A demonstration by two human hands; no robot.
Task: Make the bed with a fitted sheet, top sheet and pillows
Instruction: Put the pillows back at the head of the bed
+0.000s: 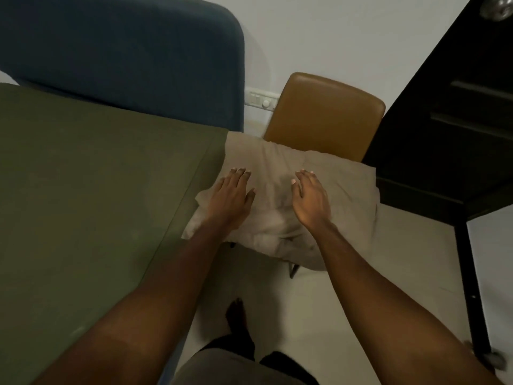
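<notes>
Foot (237,315) bare on the pale floor (361,287), I stand at the side of the bed. Both arms reach forward. My left hand (231,194) lies flat, fingers straight and together, on the left end of the pillow (341,184). My right hand (309,198), fingers likewise straight, holds nothing and sits at the pillow's middle, though I cannot tell whether it presses or only hovers. The beige pillow rests across the seat of a tan chair (327,115), its left end reaching the bed's edge. I judge it was parked there to keep the mattress free for the sheets. To the left the olive sheet (97,176) lies smooth over the bed, so the pillow looks like the step in hand. Beyond stand the blue headboard (125,45) and the white wall.
</notes>
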